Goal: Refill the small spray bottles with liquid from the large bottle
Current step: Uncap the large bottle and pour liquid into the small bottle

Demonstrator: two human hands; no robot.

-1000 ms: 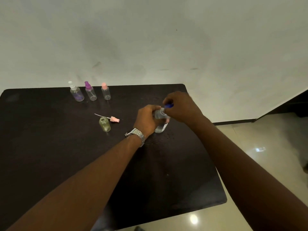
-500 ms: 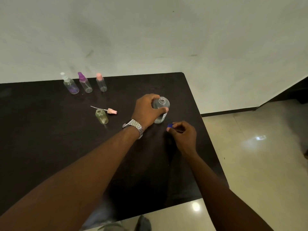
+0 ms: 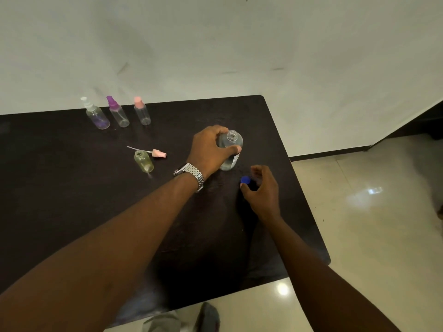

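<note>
The large clear bottle stands upright on the dark table, its neck uncapped. My left hand is wrapped around its shoulder. Its blue cap lies on the table just in front of the bottle, at the thumb tip of my right hand, whose fingers are spread apart and lifted off it. A small greenish bottle stands open to the left, and its pink spray head with a thin tube lies beside it.
Three small capped spray bottles stand in a row at the table's far edge: white top, purple top, pink top. The table's right edge runs close to my right hand, with tiled floor beyond.
My right hand took the blue cap off the large bottle, carried it down to the table in front and opened its fingers. My left hand kept its hold on the bottle.
</note>
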